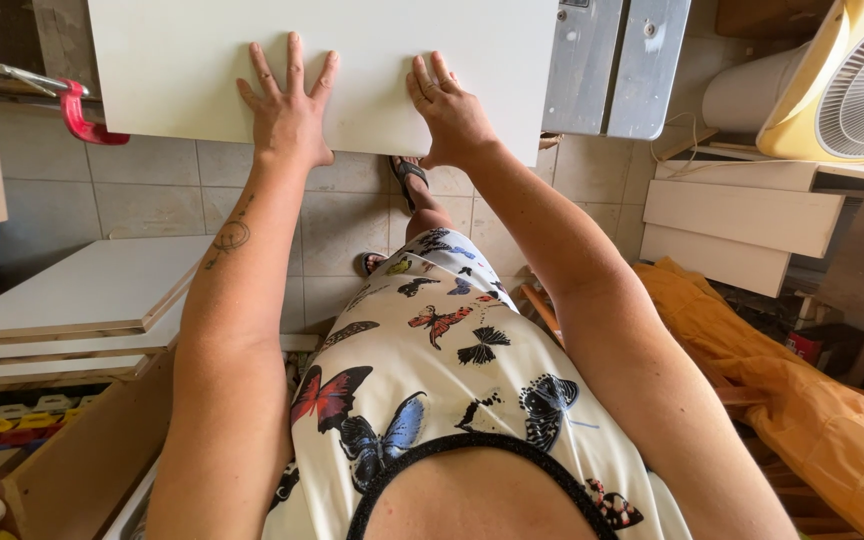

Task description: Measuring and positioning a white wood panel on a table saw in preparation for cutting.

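A large white flat board (202, 60) fills the top of the head view, lying level in front of me. My left hand (289, 105) rests flat on it near its front edge, fingers spread wide. My right hand (449, 112) lies palm down on the same board just to the right, fingers together and pointing away. Neither hand curls around anything. Below the board's edge I see tiled floor and my sandalled feet (407, 178).
A red clamp (82, 118) hangs at the board's left. Stacked white panels (82, 290) lie at left, more boards (737, 225) at right. A yellow fan (842, 80), a grey metal piece (612, 65) and an orange cloth (812, 400) sit to the right.
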